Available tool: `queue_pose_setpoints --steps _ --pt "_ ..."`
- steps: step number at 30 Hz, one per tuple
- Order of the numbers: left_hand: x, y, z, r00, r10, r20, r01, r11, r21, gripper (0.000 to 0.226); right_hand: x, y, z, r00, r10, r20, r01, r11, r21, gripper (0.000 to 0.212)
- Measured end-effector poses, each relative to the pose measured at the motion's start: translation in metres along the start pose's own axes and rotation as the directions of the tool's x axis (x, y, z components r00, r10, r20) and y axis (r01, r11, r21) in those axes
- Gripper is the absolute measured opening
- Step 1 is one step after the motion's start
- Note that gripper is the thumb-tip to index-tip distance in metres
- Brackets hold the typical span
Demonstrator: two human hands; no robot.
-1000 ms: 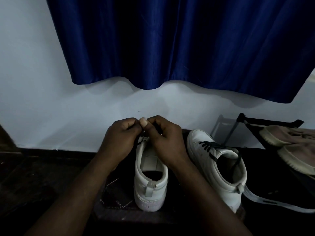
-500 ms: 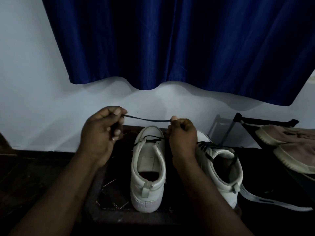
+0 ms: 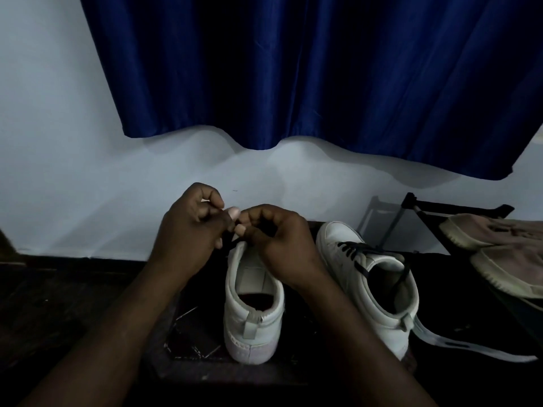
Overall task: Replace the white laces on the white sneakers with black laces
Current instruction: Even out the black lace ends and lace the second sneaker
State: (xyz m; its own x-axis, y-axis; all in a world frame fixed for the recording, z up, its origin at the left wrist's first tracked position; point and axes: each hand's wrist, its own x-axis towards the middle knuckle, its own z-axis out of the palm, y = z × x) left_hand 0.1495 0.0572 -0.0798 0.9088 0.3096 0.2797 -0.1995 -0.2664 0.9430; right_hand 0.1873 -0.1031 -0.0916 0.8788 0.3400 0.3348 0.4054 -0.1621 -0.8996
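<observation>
Dim, murky lighting, soft focus, wide-angle curvature

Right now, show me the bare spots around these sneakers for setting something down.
Free: the dark floor left of the middle sneaker, bordered by the wall. Crowded: left hand and right hand pinch the black lace over its toe; the laced sneaker, white strip and beige shoes fill the right.

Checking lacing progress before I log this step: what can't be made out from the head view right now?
All head view:
- Eyelets and front of the sneaker being laced: hidden behind the left hand and right hand, so lacing progress cannot be told.
- Black lace: only a short stretch shows beneath the pinching fingers; its ends are hidden.
- Beige shoes: cut off by the right edge.
- Floor: too dark for detail.
</observation>
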Motion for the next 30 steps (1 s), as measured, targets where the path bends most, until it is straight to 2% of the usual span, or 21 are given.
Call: queue_pose_setpoints --steps 1,3,5,7,8,10,14,17,19,21,24,27,30 --pt "0.001 0.000 -0.001 1.000 -0.008 -0.027 0.008 1.000 -0.013 0.019 0.000 -0.001 0.001 0.999 -0.007 -0.035 0.007 1.000 -0.021 0.005" --pt "0.002 0.001 -0.004 0.998 -0.032 -0.058 0.029 0.998 -0.056 0.013 0.001 0.000 0.001 0.969 -0.024 -0.246 0.006 0.997 -0.074 0.011" --pt "0.003 0.001 -0.010 0.994 -0.075 -0.081 0.064 0.989 -0.136 0.008 0.007 0.007 -0.006 0.857 0.057 -0.512 -0.062 0.998 0.006 0.009" --pt "0.003 0.002 -0.015 0.991 -0.113 -0.072 0.094 0.968 -0.233 0.010 0.013 0.016 -0.017 0.749 0.210 -0.629 -0.140 0.977 0.160 0.005" --pt "0.003 0.002 -0.016 0.991 -0.123 -0.054 0.104 0.958 -0.269 0.011 0.014 0.019 -0.020 0.743 0.247 -0.622 -0.161 0.968 0.192 0.005" --pt "0.001 0.001 -0.015 0.992 -0.128 -0.015 0.119 0.952 -0.284 0.012 0.013 0.020 -0.020 0.800 0.245 -0.547 -0.166 0.968 0.190 0.007" --pt "-0.004 0.004 -0.002 0.995 -0.078 0.065 0.088 0.980 -0.180 0.011 0.008 0.008 -0.008 0.905 0.096 -0.415 -0.039 0.989 0.142 0.008" --pt "-0.007 0.006 0.008 0.983 -0.063 0.172 0.086 0.988 -0.132 0.026 0.005 0.004 -0.001 0.954 0.021 -0.299 0.012 0.994 0.107 0.010" --pt "-0.009 0.004 0.011 0.982 -0.062 0.180 0.079 0.993 -0.089 0.024 0.003 0.002 0.001 0.970 -0.002 -0.244 0.025 0.996 0.091 0.010" --pt "-0.008 0.001 0.012 0.988 -0.072 0.140 0.081 0.995 -0.056 0.016 0.002 0.000 0.001 0.976 -0.015 -0.219 0.037 0.995 0.096 0.009" --pt "-0.006 -0.002 0.009 0.996 -0.086 0.029 0.087 0.995 -0.056 0.017 0.002 0.000 0.001 0.972 0.011 -0.235 0.021 0.991 0.135 0.009" --pt "-0.002 0.000 0.006 0.987 -0.145 -0.074 0.124 0.964 -0.235 0.023 0.004 0.000 0.001 0.967 0.021 -0.253 0.008 0.993 0.115 0.019" --pt "0.003 0.002 0.000 0.951 -0.213 -0.225 0.107 0.907 -0.407 0.018 0.004 0.002 -0.002 0.986 0.028 -0.163 -0.027 1.000 0.013 0.042"
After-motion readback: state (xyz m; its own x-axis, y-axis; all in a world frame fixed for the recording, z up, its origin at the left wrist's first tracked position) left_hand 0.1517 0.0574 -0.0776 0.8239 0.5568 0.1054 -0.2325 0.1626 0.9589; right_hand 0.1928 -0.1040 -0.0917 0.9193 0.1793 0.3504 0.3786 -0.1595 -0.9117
